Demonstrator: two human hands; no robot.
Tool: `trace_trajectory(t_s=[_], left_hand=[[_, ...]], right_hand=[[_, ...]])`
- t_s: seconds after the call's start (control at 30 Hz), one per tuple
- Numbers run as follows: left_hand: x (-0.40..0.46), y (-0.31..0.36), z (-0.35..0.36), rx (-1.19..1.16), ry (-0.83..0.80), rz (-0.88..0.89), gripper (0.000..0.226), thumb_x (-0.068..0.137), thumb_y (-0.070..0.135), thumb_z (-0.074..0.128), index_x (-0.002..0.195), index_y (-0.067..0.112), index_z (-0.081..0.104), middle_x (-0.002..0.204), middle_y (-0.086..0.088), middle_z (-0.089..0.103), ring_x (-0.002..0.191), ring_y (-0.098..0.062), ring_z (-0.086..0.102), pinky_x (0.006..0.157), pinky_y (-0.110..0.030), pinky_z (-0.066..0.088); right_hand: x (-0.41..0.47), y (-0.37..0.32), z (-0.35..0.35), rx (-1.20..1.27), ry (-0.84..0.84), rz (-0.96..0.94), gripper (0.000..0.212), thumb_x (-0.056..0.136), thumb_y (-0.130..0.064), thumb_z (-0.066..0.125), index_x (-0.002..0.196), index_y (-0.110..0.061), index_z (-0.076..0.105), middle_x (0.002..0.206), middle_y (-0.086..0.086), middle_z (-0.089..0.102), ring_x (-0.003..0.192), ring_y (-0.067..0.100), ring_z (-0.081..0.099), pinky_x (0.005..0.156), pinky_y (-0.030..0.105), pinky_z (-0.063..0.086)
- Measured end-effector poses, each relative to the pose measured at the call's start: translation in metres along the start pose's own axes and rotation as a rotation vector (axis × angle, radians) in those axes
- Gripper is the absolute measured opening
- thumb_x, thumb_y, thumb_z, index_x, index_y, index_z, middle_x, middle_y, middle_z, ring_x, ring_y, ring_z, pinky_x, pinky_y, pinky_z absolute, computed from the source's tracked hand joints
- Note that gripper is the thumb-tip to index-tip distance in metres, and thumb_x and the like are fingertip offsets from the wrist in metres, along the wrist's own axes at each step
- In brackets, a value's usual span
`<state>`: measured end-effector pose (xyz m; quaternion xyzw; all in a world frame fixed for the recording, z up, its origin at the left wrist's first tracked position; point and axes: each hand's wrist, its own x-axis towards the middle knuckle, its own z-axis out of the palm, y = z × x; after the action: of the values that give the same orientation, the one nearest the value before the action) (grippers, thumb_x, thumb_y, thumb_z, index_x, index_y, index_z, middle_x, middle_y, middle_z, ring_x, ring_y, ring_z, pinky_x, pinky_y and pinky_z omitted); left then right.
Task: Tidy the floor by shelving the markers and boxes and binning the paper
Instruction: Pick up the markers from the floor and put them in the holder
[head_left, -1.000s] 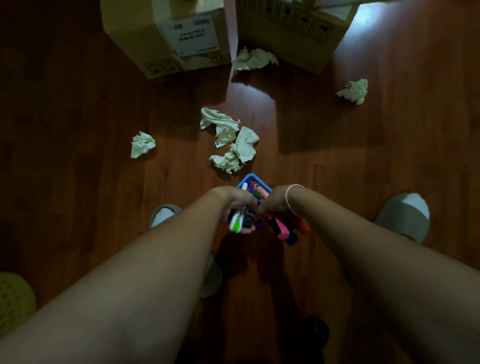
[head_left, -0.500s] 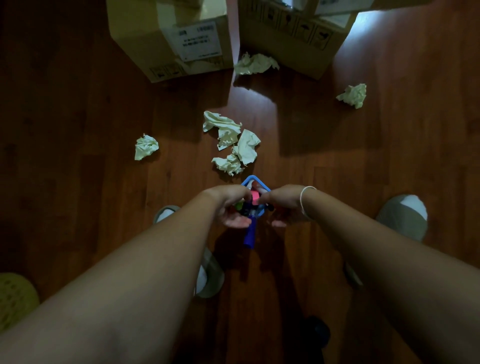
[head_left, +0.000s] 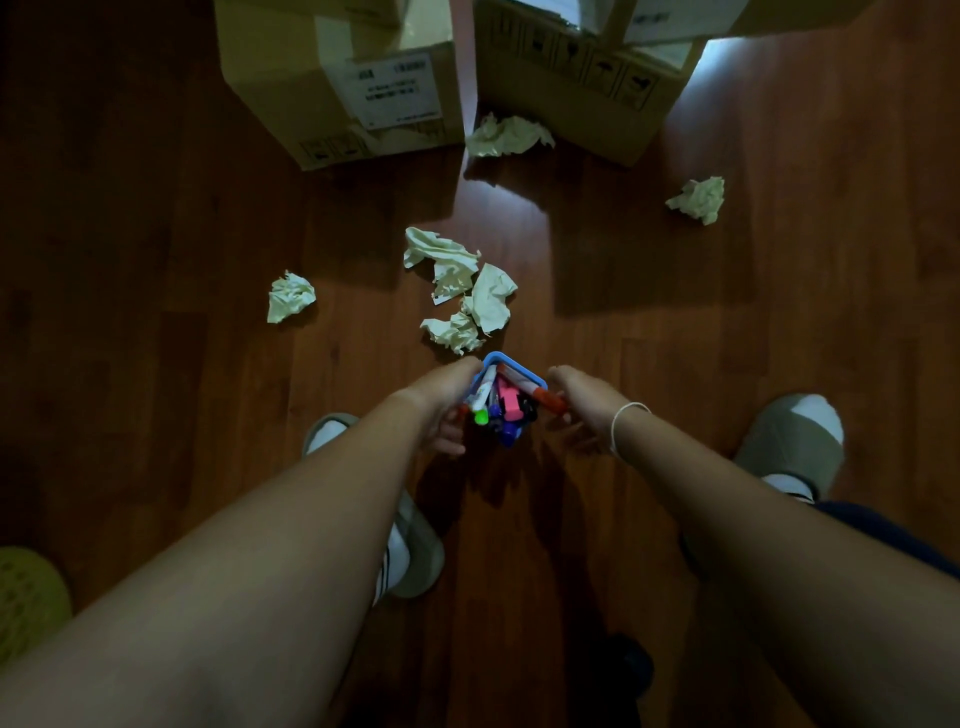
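My left hand (head_left: 441, 410) and right hand (head_left: 574, 410) grip the blue holder (head_left: 511, 370) of markers (head_left: 506, 402) above mid-floor; I judge tilting could spill them.

The floor (head_left: 156, 364) under me is dark brown wood, smooth and shiny where the light hits it. The two big boxes (head_left: 332, 88) are plain matt cardboard with a white paper label, and the paper balls (head_left: 291, 297) are pale, crumpled and rough. In my hands I hold a blue plastic basket (head_left: 511, 364) full of smooth plastic markers (head_left: 506, 400), my slippers (head_left: 789, 441) look like soft grey cloth, and a thin white band (head_left: 623, 421) is on my wrist.
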<state>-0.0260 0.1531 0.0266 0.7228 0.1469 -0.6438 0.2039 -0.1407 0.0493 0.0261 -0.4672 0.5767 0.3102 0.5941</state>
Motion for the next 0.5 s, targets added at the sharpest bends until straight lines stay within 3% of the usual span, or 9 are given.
trace_trajectory(t_s=[0.1, 0.17, 0.2, 0.27, 0.37, 0.5], left_hand=[[0.007, 0.0, 0.0, -0.082, 0.01, 0.086, 0.046, 0.098, 0.044, 0.032, 0.135, 0.017, 0.042, 0.126, -0.011, 0.051, 0.12, -0.026, 0.049, 0.099, -0.042, 0.043], [0.01, -0.001, 0.0, -0.133, 0.002, 0.106, 0.052, 0.098, 0.045, 0.032, 0.139, 0.015, 0.04, 0.13, -0.011, 0.05, 0.113, -0.023, 0.052, 0.087, -0.037, 0.048], [0.011, -0.002, 0.0, -0.162, 0.003, 0.108, 0.053, 0.098, 0.046, 0.032, 0.14, 0.014, 0.04, 0.126, -0.009, 0.051, 0.103, -0.02, 0.056, 0.08, -0.033, 0.049], [0.013, -0.003, 0.0, -0.211, 0.008, 0.122, 0.054, 0.097, 0.045, 0.033, 0.14, 0.014, 0.04, 0.13, -0.009, 0.05, 0.091, -0.018, 0.057, 0.069, -0.028, 0.048], [0.006, -0.001, -0.004, -0.233, 0.023, 0.16, 0.049, 0.097, 0.043, 0.033, 0.139, 0.017, 0.039, 0.127, -0.009, 0.051, 0.084, -0.016, 0.057, 0.065, -0.027, 0.048], [-0.016, 0.008, -0.015, -0.23, 0.035, 0.201, 0.045, 0.096, 0.045, 0.034, 0.127, 0.015, 0.048, 0.127, -0.006, 0.053, 0.095, -0.018, 0.055, 0.07, -0.03, 0.047]], right_hand=[[0.007, 0.004, 0.005, 0.073, 0.004, -0.025, 0.054, 0.097, -0.049, 0.03, 0.134, -0.012, 0.046, 0.116, 0.017, 0.055, 0.081, 0.027, 0.056, 0.072, 0.034, 0.046], [0.012, 0.006, 0.009, 0.146, -0.006, -0.039, 0.059, 0.097, -0.051, 0.031, 0.139, -0.012, 0.042, 0.128, 0.016, 0.053, 0.104, 0.031, 0.056, 0.078, 0.036, 0.048], [0.012, 0.006, 0.012, 0.201, -0.014, -0.041, 0.059, 0.097, -0.051, 0.031, 0.14, -0.013, 0.041, 0.13, 0.015, 0.053, 0.109, 0.03, 0.055, 0.074, 0.033, 0.049], [0.012, 0.003, 0.014, 0.301, -0.029, -0.042, 0.059, 0.097, -0.051, 0.032, 0.14, -0.012, 0.041, 0.119, 0.011, 0.056, 0.097, 0.023, 0.058, 0.064, 0.027, 0.048], [0.007, -0.001, 0.014, 0.369, -0.021, -0.053, 0.057, 0.097, -0.05, 0.033, 0.135, -0.01, 0.044, 0.105, 0.009, 0.057, 0.078, 0.017, 0.056, 0.062, 0.026, 0.047], [-0.01, -0.014, 0.009, 0.415, 0.015, -0.098, 0.045, 0.096, -0.051, 0.035, 0.103, -0.011, 0.055, 0.082, 0.006, 0.059, 0.074, 0.018, 0.056, 0.067, 0.03, 0.047]])
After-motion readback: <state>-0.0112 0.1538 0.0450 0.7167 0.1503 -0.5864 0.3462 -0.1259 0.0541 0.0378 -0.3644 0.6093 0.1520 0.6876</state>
